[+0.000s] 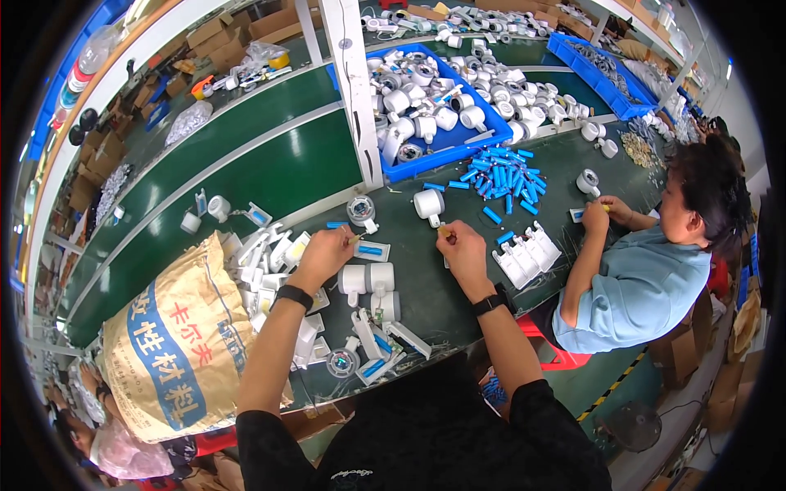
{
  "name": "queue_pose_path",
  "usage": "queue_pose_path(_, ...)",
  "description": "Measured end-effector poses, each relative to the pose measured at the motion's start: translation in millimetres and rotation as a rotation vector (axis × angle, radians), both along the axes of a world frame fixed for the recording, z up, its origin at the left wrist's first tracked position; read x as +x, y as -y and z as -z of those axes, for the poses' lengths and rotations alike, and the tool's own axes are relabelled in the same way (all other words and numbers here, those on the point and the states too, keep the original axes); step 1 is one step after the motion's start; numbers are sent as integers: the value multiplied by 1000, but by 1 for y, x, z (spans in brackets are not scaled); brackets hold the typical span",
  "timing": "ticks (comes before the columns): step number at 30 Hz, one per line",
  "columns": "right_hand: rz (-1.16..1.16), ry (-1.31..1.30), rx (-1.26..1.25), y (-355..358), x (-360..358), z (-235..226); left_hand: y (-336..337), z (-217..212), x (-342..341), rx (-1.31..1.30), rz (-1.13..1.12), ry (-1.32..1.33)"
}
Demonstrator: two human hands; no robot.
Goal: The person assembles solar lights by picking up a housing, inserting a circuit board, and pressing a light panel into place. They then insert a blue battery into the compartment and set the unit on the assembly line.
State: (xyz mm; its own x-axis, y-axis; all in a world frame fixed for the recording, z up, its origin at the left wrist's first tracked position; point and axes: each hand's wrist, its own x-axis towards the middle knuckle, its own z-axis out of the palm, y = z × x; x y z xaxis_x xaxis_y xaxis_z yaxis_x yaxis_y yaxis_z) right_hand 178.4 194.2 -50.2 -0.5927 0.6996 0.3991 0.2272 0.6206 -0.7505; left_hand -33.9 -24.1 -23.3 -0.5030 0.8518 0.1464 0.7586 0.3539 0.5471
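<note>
My left hand [326,255] is closed, its fingertips pinching a small yellowish piece [355,239] beside a white plastic case with a blue battery [374,250]. A round grey-and-white lamp-like unit [361,211] lies just beyond those fingers. My right hand [463,252] is also pinched shut, near a white cylindrical housing [428,204]; what it holds is too small to make out. Between my forearms sit white cylindrical housings [380,278]. Nearer me are opened white cases with blue batteries [382,364] and a round unit with a clear face [342,362].
Loose blue batteries [506,176] are heaped beyond my right hand, with white plastic cases [528,255] beside it. A blue crate [483,147] of white units stands behind. A large paper sack [176,344] and white parts flank my left arm. At right sits a co-worker [639,278].
</note>
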Motion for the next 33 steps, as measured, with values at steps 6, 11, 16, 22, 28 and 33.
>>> queue_pose_path(6, -66, 142, 58, -6, 2, 0, 3, -13, -4, -103, -17, 49)
queue_pose_path(11, 131, 198, 303, 6, -19, -15, -19, -35, -9, -125, -170, -65)
queue_pose_path(16, 106, 360, -15, 1, -62, -1, -65, -11, -6, -283, -343, -43)
queue_pose_path(22, -207, -59, 278, 52, -90, -56, -41, -48, -53, -25, -406, -15)
queue_pose_path(28, -336, -104, 232, 81, -208, -60, -15, -67, -171, 5, -645, 38)
queue_pose_path(33, -278, -99, 146, 88, -285, -25, -3, -37, -225, 100, -840, 149)
